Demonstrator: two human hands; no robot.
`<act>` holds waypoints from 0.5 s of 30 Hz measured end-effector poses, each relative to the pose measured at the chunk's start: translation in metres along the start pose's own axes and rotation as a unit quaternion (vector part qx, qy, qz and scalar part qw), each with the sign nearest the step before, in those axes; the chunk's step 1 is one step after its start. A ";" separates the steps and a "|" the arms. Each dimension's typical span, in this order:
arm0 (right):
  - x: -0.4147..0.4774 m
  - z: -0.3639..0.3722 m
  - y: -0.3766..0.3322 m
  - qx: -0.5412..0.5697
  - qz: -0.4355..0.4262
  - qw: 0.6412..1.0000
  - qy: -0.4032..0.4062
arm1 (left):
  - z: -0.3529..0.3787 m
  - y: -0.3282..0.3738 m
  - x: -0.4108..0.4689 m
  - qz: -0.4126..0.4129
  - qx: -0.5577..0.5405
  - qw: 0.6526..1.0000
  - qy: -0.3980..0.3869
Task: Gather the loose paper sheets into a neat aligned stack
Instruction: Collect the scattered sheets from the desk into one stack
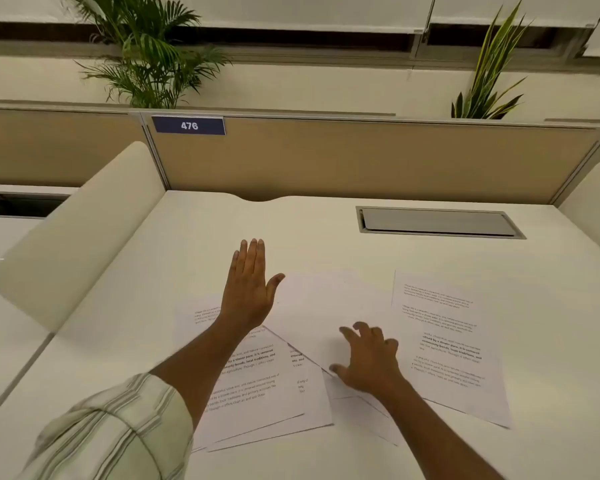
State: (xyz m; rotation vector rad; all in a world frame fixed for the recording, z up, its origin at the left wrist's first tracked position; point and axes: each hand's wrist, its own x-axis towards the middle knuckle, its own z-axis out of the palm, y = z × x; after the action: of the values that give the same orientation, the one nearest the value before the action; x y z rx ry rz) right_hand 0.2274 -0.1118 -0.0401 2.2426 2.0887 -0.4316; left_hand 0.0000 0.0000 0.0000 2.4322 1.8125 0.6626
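Several loose white paper sheets lie spread and overlapping on the white desk (187, 244). A printed sheet (451, 344) lies at the right, a blank tilted sheet (326, 306) in the middle, and printed sheets (257, 386) overlap at the left. My left hand (248, 289) is held flat with fingers together, above the far edge of the left sheets. My right hand (368, 358) rests with spread, bent fingers on the blank sheet's near corner. Neither hand holds a sheet.
A grey cable hatch (440, 221) is set in the desk at the back right. A tan partition (361, 161) with a blue label "476" (189, 125) closes the back. A cream side divider (80, 233) stands left. Plants rise behind the partition.
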 end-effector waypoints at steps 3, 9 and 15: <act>-0.012 0.014 0.001 -0.011 -0.025 0.999 -0.019 | 0.006 -0.001 -0.006 -0.012 0.003 1.000 0.000; -0.016 0.029 0.006 -0.013 -0.039 0.999 0.003 | 0.018 -0.001 -0.019 -0.009 -0.004 1.000 -0.023; -0.018 0.034 0.000 -0.064 -0.060 0.995 0.039 | 0.024 0.001 -0.027 -0.019 -0.028 0.999 -0.027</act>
State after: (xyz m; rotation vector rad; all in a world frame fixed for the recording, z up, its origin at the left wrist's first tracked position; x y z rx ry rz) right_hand 0.2208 -0.1372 -0.0689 2.1032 2.2275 -0.2120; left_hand 0.0036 -0.0200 -0.0298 2.3510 1.7901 0.6297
